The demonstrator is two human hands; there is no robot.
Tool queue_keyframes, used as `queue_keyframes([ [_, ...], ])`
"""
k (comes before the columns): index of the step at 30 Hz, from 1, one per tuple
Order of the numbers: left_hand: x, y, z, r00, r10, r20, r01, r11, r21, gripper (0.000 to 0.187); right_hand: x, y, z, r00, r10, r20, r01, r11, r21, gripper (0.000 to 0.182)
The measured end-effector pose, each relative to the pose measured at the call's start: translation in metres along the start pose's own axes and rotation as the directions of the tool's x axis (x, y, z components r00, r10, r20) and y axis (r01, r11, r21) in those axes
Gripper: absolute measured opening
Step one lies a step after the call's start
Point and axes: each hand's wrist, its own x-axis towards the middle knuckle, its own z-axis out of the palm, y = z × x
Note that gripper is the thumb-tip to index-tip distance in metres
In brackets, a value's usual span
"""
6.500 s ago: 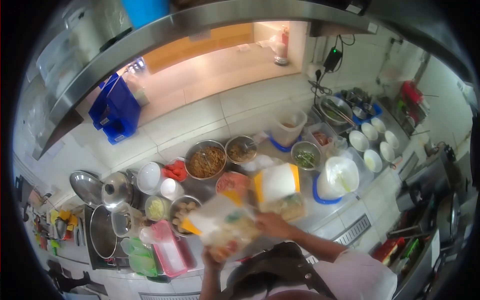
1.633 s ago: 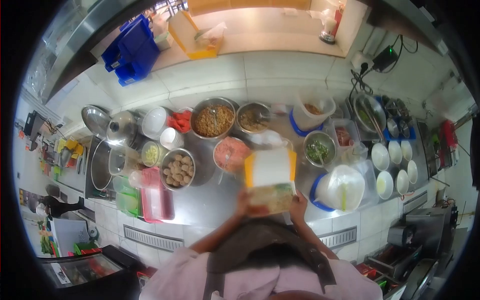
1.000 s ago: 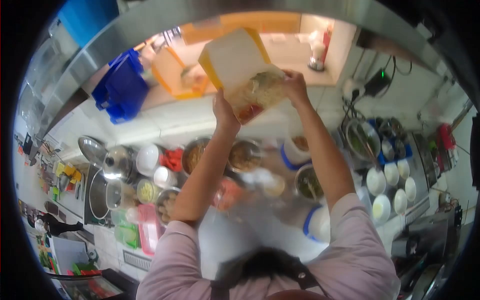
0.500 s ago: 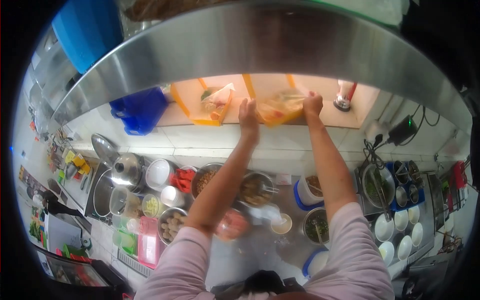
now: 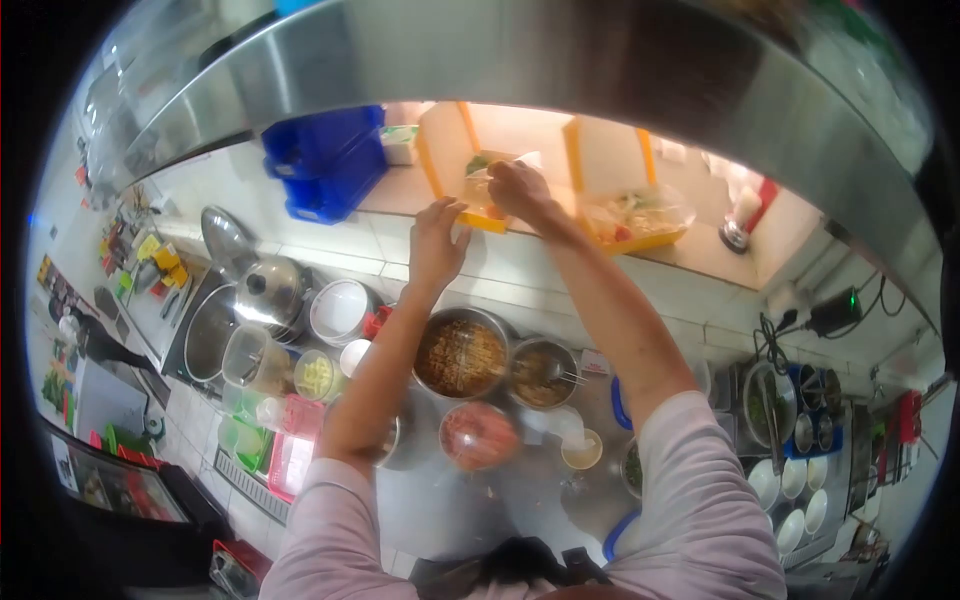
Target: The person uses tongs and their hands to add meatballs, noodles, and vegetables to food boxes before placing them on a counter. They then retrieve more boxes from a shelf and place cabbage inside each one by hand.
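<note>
My left hand (image 5: 437, 240) is at the front left corner of a yellow-edged tray (image 5: 487, 224) on the raised shelf, its fingers apart and touching or close to the edge. My right hand (image 5: 520, 188) is closed over the same tray, at the clear plastic bag and food in it; what its fingers pinch is too small to make out. To the right, a second yellow-edged tray (image 5: 655, 241) bears a clear bag of food (image 5: 630, 212), with no hand on it.
Blue bins (image 5: 325, 170) stand left on the shelf, under a metal hood (image 5: 480, 55). Below are a bowl of brown food (image 5: 461, 352), a bowl with a strainer (image 5: 543, 373), pink food (image 5: 478, 436), a lidded pot (image 5: 270, 288) and white bowls (image 5: 341, 311).
Both hands have left the right tray and moved left to the other tray. The bag on the right tray now lies released. The view has shifted, so the shelf appears further right.
</note>
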Motion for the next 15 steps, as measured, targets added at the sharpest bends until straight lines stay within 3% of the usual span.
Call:
queue_keyframes([
  [1, 0.003, 0.000, -0.002, 0.994, -0.011, 0.106, 0.004, 0.998, 0.060, 0.035, 0.014, 0.002, 0.013, 1.000, -0.015, 0.010, 0.015, 1.000, -0.004, 0.018],
  [2, 0.004, -0.004, -0.003, 0.984, -0.055, 0.171, 0.045, 0.997, 0.057, 0.033, 0.026, 0.002, 0.022, 0.992, 0.028, 0.127, -0.017, 0.996, -0.089, 0.022],
  [3, 0.006, -0.008, -0.005, 0.984, -0.064, 0.164, 0.055, 0.997, 0.057, 0.033, 0.035, 0.004, 0.030, 0.969, 0.085, 0.234, -0.042, 0.983, -0.179, 0.027],
  [5, 0.008, -0.018, -0.002, 0.986, -0.068, 0.155, 0.072, 0.997, -0.026, 0.027, 0.040, -0.002, 0.027, 0.959, 0.128, 0.254, -0.074, 0.975, -0.212, 0.030],
  [7, 0.009, -0.023, 0.001, 0.987, -0.082, 0.139, 0.092, 0.994, -0.066, 0.024, 0.046, -0.002, 0.022, 0.915, 0.041, 0.402, 0.110, 0.932, -0.345, 0.026],
  [11, 0.010, -0.024, 0.003, 0.979, -0.150, 0.140, 0.169, 0.977, -0.132, 0.017, 0.056, -0.003, 0.018, 0.902, 0.073, 0.426, 0.116, 0.908, -0.402, 0.022],
  [14, 0.010, -0.026, 0.005, 0.991, -0.105, 0.079, 0.119, 0.971, -0.206, 0.016, 0.042, -0.014, 0.007, 0.947, 0.050, 0.317, 0.096, 0.898, -0.428, 0.021],
  [15, 0.010, -0.027, 0.007, 0.991, -0.107, 0.078, 0.122, 0.969, -0.214, 0.016, 0.035, -0.020, 0.000, 0.969, -0.044, 0.244, 0.138, 0.913, -0.385, 0.019],
])
